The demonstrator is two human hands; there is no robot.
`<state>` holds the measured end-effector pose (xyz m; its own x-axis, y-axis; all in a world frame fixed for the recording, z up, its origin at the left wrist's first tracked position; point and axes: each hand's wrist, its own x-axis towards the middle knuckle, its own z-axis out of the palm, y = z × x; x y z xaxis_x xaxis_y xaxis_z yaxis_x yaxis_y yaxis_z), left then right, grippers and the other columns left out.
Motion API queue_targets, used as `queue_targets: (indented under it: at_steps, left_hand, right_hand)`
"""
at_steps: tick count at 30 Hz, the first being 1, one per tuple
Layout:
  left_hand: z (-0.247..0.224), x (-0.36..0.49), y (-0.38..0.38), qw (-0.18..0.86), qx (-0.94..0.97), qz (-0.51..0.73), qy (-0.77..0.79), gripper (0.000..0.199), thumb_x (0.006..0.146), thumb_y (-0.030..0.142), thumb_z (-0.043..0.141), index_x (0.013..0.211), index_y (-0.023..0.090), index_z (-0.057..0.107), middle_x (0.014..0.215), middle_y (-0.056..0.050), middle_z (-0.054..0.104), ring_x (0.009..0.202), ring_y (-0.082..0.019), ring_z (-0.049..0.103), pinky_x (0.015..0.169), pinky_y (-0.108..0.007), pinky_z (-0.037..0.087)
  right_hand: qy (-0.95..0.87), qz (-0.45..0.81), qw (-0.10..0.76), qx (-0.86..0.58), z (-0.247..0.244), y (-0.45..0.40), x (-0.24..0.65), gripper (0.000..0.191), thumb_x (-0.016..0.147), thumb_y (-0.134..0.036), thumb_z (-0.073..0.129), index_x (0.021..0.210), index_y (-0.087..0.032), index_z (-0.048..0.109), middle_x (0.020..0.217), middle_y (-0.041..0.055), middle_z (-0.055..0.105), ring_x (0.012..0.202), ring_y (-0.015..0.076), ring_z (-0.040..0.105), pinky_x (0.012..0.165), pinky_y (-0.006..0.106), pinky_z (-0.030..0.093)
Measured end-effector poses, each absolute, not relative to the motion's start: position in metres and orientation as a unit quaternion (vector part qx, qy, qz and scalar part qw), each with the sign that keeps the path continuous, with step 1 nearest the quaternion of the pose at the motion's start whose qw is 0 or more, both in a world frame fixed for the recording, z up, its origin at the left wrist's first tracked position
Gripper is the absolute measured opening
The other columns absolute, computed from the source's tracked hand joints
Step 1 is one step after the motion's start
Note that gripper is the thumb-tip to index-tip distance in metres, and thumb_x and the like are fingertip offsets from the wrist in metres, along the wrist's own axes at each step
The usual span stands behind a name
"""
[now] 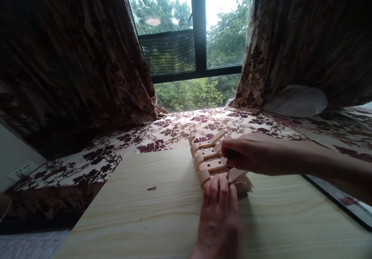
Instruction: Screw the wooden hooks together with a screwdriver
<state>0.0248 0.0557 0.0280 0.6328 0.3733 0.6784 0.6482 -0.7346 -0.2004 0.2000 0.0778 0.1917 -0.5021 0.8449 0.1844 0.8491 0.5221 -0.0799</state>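
A row of several light wooden hooks point(209, 164) with dark holes lies at the far edge of the wooden board. My right hand point(247, 152) comes in from the right, closed round the dark handle of a screwdriver point(231, 157). The screwdriver's metal shaft points down at the nearest hook. From below, my left hand point(220, 212) presses its fingers together on the near end of the same row; its fingertips are partly hidden against the wood.
A small dark piece point(151, 188) lies on the pale wooden board point(139, 216). Behind is a flower-patterned cloth point(180, 129) below a window, between curtains. A black-edged flat item point(337, 201) is at the right, and a white bag point(296, 101) farther back.
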Motion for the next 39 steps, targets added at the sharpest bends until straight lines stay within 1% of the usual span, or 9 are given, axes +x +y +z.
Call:
queue_targets:
  at_steps: [4,7,10,14,16,19,23,29,39]
  left_hand:
    - [0.028,0.025,0.058,0.218,-0.868,-0.341,-0.287,0.047,0.08,0.021,0.059,0.125,0.008,0.056,0.131,-0.017,0.055,0.126,-0.035,0.046,0.101,-0.049,0.047]
    - [0.026,0.028,0.06,0.22,-0.858,-0.368,-0.282,0.041,0.08,0.019,0.058,0.12,0.008,0.06,0.127,-0.016,0.058,0.124,-0.034,0.048,0.101,-0.047,0.046]
    - [0.019,0.035,0.061,0.216,-0.838,-0.412,-0.286,0.034,0.082,0.015,0.055,0.114,0.009,0.064,0.124,-0.014,0.06,0.122,-0.032,0.049,0.103,-0.046,0.042]
    - [0.012,0.041,0.061,0.197,-0.803,-0.475,-0.302,0.03,0.084,0.01,0.048,0.108,0.009,0.066,0.12,-0.013,0.061,0.123,-0.032,0.049,0.107,-0.046,0.036]
    - [0.013,0.038,0.062,0.212,-0.806,-0.466,-0.296,0.031,0.085,0.011,0.045,0.107,0.009,0.067,0.119,-0.014,0.062,0.122,-0.033,0.05,0.106,-0.046,0.035]
    - [0.02,0.03,0.062,0.24,-0.842,-0.398,-0.272,0.033,0.084,0.016,0.049,0.111,0.01,0.066,0.12,-0.014,0.062,0.122,-0.032,0.05,0.106,-0.043,0.035]
    - [0.022,0.023,0.061,0.235,-0.853,-0.372,-0.281,0.035,0.083,0.019,0.052,0.115,0.011,0.065,0.124,-0.013,0.06,0.127,-0.032,0.046,0.109,-0.044,0.032]
    - [0.016,0.022,0.063,0.244,-0.86,-0.36,-0.267,0.04,0.081,0.02,0.054,0.118,0.01,0.063,0.128,-0.016,0.057,0.131,-0.035,0.042,0.107,-0.045,0.034]
    - [0.014,0.032,0.064,0.231,-0.847,-0.397,-0.267,0.035,0.083,0.013,0.047,0.113,0.01,0.066,0.126,-0.016,0.058,0.128,-0.034,0.046,0.107,-0.045,0.035]
  right_hand:
    - [-0.82,0.01,0.139,-0.555,0.18,0.08,0.192,0.011,0.087,-0.028,0.056,0.08,-0.019,0.056,0.069,0.0016,0.061,0.058,0.0135,0.049,0.054,0.025,0.028]
    - [-0.775,-0.009,0.191,-0.602,0.165,0.087,0.184,0.018,0.091,-0.033,0.048,0.081,-0.019,0.053,0.07,0.0037,0.061,0.06,0.0158,0.051,0.056,0.026,0.029]
    - [-0.738,-0.011,0.241,-0.63,0.154,0.09,0.181,0.023,0.093,-0.036,0.041,0.081,-0.02,0.05,0.068,0.0025,0.06,0.059,0.0163,0.051,0.056,0.027,0.03]
    - [-0.726,0.027,0.289,-0.624,0.154,0.087,0.19,0.026,0.091,-0.041,0.043,0.077,-0.022,0.051,0.065,-0.0005,0.061,0.058,0.0155,0.053,0.055,0.026,0.032]
    - [-0.72,0.033,0.323,-0.614,0.157,0.084,0.195,0.027,0.09,-0.044,0.045,0.075,-0.023,0.053,0.062,-0.0017,0.061,0.056,0.015,0.053,0.054,0.026,0.033]
    - [-0.716,-0.006,0.357,-0.599,0.159,0.08,0.2,0.028,0.089,-0.044,0.046,0.074,-0.023,0.055,0.058,-0.0027,0.06,0.05,0.0144,0.052,0.051,0.026,0.032]
    - [-0.733,-0.051,0.357,-0.577,0.158,0.076,0.199,0.026,0.088,-0.039,0.048,0.068,-0.022,0.052,0.051,-0.0038,0.055,0.043,0.0132,0.048,0.047,0.026,0.029]
    - [-0.743,-0.036,0.32,-0.586,0.154,0.077,0.193,0.021,0.088,-0.036,0.046,0.074,-0.023,0.054,0.054,-0.0021,0.058,0.048,0.0161,0.053,0.05,0.028,0.03]
    - [-0.747,-0.037,0.316,-0.583,0.151,0.079,0.192,0.021,0.087,-0.036,0.046,0.072,-0.023,0.051,0.053,-0.0029,0.055,0.046,0.0147,0.05,0.048,0.027,0.026]
